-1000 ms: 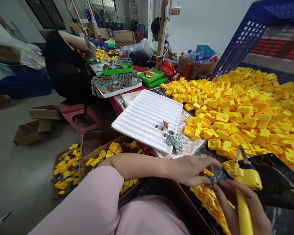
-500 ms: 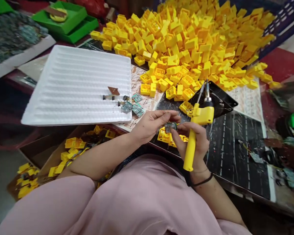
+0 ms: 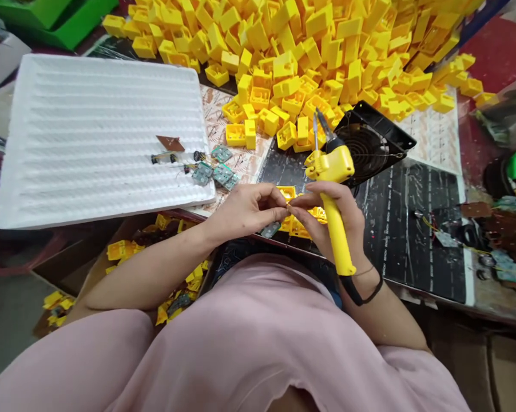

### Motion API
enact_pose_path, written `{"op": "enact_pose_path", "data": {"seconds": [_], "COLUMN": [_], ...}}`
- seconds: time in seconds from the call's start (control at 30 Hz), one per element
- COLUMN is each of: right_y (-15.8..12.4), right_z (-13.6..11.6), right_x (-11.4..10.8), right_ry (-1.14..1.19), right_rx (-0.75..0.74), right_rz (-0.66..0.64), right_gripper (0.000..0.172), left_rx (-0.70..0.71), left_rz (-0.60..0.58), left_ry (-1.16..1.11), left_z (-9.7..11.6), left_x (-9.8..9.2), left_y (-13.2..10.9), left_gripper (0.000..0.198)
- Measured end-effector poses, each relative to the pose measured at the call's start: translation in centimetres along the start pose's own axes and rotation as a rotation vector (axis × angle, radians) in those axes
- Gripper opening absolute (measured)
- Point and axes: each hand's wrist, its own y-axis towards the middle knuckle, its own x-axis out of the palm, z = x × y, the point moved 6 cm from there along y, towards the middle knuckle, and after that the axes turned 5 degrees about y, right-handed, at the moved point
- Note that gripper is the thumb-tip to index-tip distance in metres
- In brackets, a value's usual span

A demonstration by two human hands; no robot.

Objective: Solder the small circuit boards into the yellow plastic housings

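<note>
My left hand (image 3: 253,209) is closed, with a small green-grey circuit board (image 3: 270,230) showing beneath its thumb. Its fingertips meet those of my right hand (image 3: 335,220), and a tiny wire-like piece, too small to name surely, is pinched there. A yellow soldering gun (image 3: 337,240) rests in my right hand, handle across the palm, its metal tip pointing up and away. Just behind the fingertips, partly hidden, are several yellow housings (image 3: 301,226) at the table edge.
A large heap of yellow housings (image 3: 284,68) covers the back. To the left is a white foam sheet (image 3: 99,131), with several circuit boards (image 3: 221,174) at its right edge. A black fan (image 3: 369,143) stands behind the soldering gun. Below left sits a box (image 3: 99,269) of yellow parts.
The circuit board has gone from between both hands to under my left hand, and the fingertips have come together. The soldering gun has tilted leftward. The view has shifted slightly.
</note>
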Motion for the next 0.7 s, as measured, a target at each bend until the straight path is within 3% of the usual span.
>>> {"op": "enact_pose_path", "data": {"seconds": [0.13, 0.3, 0.53, 0.63, 0.7], "right_y": [-0.1, -0.9, -0.4, -0.3, -0.4], "right_z": [-0.6, -0.1, 2.2, 2.2, 2.2], "right_x": [0.2, 0.6, 0.4, 0.9, 1.5], "right_ry": [-0.032, -0.086, -0.261, -0.220, -0.153], "right_rx": [-0.052, -0.044, -0.118, -0.174, -0.137], "right_rz": [0.061, 0.009, -0.125, -0.077, -0.060], "right_gripper": [0.036, 0.031, 0.028, 0.024, 0.025], "left_rx": [-0.017, -0.108, 0.005, 0.016, 0.011], "left_rz": [0.008, 0.043, 0.030, 0.047, 0.047], "left_ry": [-0.019, -0.074, 0.384, 0.436, 0.405], "left_z": [-0.2, -1.0, -1.2, -1.4, -1.5], "left_x": [0.2, -0.7, -2.4, -2.4, -2.2], "left_y": [-0.3, -0.3, -0.5, -0.6, -0.7], "left_gripper": [0.014, 0.021, 0.017, 0.016, 0.017]}}
